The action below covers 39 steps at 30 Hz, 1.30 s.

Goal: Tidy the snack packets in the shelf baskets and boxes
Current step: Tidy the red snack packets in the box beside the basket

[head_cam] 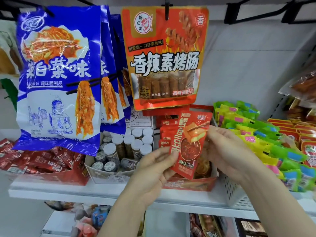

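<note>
We hold small red foil snack packet (pixel 187 144) upright over open red cardboard display box (pixel 188 184) on white shelf (pixel 68 194). Left hand (pixel 153 170) pinches lower edge, right hand (pixel 227 151) grips side, likely squaring packet with stack behind.

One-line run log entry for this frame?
phase: sorting | left hand: pinches red snack packet | right hand: holds same packet | over: red display box

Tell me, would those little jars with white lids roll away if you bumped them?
Probably some. The jars look round, and a few already lie sideways, so those might roll. Their cardboard box would likely stop them. The upright ones stand packed close, so they probably wouldn't tip far.
</note>
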Motion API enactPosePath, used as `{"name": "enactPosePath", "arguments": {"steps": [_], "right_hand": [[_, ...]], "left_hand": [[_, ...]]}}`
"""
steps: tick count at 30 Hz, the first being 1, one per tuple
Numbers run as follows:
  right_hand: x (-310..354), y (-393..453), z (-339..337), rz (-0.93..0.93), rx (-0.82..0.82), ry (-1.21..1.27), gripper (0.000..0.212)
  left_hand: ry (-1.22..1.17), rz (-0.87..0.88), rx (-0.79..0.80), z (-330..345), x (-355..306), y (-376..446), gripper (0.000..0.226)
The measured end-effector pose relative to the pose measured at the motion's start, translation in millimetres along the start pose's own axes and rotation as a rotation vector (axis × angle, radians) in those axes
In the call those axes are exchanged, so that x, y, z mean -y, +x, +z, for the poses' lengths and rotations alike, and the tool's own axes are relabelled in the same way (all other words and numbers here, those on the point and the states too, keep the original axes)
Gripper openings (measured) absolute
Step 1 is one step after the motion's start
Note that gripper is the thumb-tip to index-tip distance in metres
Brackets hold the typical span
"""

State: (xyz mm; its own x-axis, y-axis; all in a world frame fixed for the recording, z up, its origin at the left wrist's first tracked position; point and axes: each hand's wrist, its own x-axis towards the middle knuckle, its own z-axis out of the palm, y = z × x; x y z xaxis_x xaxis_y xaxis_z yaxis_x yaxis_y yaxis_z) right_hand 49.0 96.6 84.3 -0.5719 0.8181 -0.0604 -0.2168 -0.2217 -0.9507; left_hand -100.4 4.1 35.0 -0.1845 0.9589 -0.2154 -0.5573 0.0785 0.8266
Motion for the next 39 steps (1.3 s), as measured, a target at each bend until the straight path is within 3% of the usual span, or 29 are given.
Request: {"name": "enactPosePath", "arguments": {"steps": [2, 4, 10, 14, 19, 23, 26, 29, 32, 35, 39], "right_hand": [[5.2, -0.3, -4.6, 0.044, -0.013, -0.001, 0.051], [7.9, -2.3, -5.9, 0.024, -0.03, -0.073, 0.056], [1.9, -2.3, -7.5, -0.331, -0.227, -0.444, 0.005], [-3.4, -6.1, -15.2, -0.408, -0.23, -0.763, 0.016], [-28.2, -16.2, -12.4, -0.358, -0.154, -0.923, 0.015], [-40.5, -21.7, -8.1, -0.177, -0.037, -0.834, 0.03], [-39.5, -22.4, -15.3, -0.103, 0.085, -1.047, 0.031], [-33.0, -19.8, -23.7, -0.123, -0.023, -1.105, 0.048], [-33.8, -12.7, -22.1, -0.308, -0.251, -1.1, 0.03], [-39.7, -2.1, -18.0, -0.352, -0.265, -1.156, 0.028], [-46.0, 6.9, -11.7, -0.295, -0.266, -1.144, 0.029]], "left_hand": [[0.145, 0.141, -0.115, -4.0, -1.1, 2.7, 0.034], [0.216, 0.223, -0.162, -7.2, -1.1, 2.6, 0.031], [0.576, 0.408, -0.23, -14.8, -1.9, 4.2, 0.017], [0.783, 0.528, -0.283, -29.4, -11.9, 4.9, 0.037], [0.777, 0.515, -0.183, -38.9, -12.9, 1.7, 0.019], [0.875, 0.437, -0.058, -37.1, -10.6, -4.3, 0.03], [0.98, 0.42, -0.02, -38.4, -7.9, -6.4, 0.035], [1.046, 0.43, 0.018, -41.1, -6.4, -6.3, 0.033], [1.047, 0.447, 0.029, -40.9, -6.4, -4.9, 0.028], [1.031, 0.471, -0.001, -40.9, -5.9, -3.6, 0.031], [0.973, 0.51, -0.058, -42.1, -8.3, -0.4, 0.016]]}}
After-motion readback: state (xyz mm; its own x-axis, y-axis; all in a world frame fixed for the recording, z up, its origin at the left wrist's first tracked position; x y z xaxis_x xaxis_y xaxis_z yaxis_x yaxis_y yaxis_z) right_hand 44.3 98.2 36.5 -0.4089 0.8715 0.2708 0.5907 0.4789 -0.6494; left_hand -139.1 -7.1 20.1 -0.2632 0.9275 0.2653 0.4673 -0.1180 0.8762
